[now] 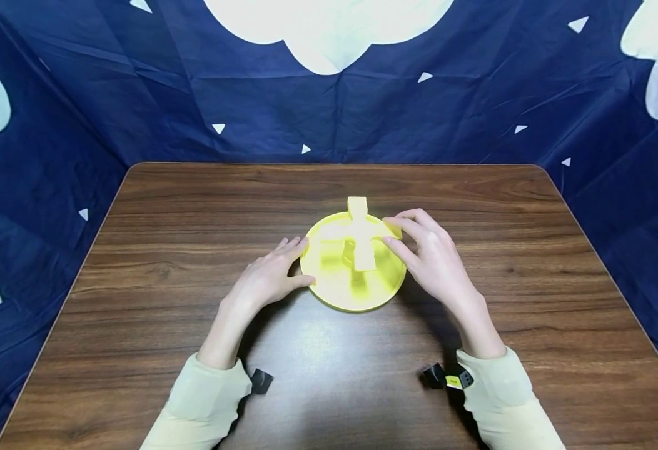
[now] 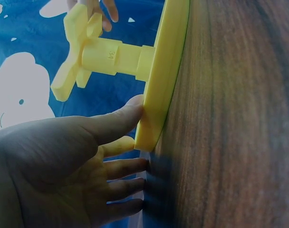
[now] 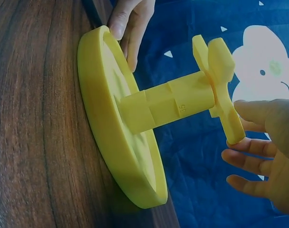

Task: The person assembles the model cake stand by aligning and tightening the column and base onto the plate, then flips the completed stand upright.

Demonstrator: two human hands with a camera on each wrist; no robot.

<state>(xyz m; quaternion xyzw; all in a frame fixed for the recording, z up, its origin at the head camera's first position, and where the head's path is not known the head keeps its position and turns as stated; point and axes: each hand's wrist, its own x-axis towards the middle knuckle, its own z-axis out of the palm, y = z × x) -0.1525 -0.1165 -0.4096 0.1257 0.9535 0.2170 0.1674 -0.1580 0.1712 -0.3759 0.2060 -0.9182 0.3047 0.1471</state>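
A yellow round base [image 1: 331, 294] with a raised rim lies flat on the table. From its middle rises a yellow stepped post [image 3: 158, 107], topped by a yellow cross-shaped piece [image 1: 364, 256] with several arms. My left hand [image 1: 267, 278] touches the base's left rim, thumb and fingers spread along it and nearly straight, as the left wrist view shows too. At the right, my right hand [image 1: 437, 256] pinches one arm of the cross-shaped piece between thumb and index finger. Its other fingers are loosely bent. Small numbers mark the post's sides.
The brown wooden table [image 1: 154, 300] spreads around the base. A dark blue cloth [image 1: 261, 106] with white clouds and triangles hangs behind it and along both sides. Black wrist devices [image 1: 262, 381] sit at both sleeve cuffs, just above the table.
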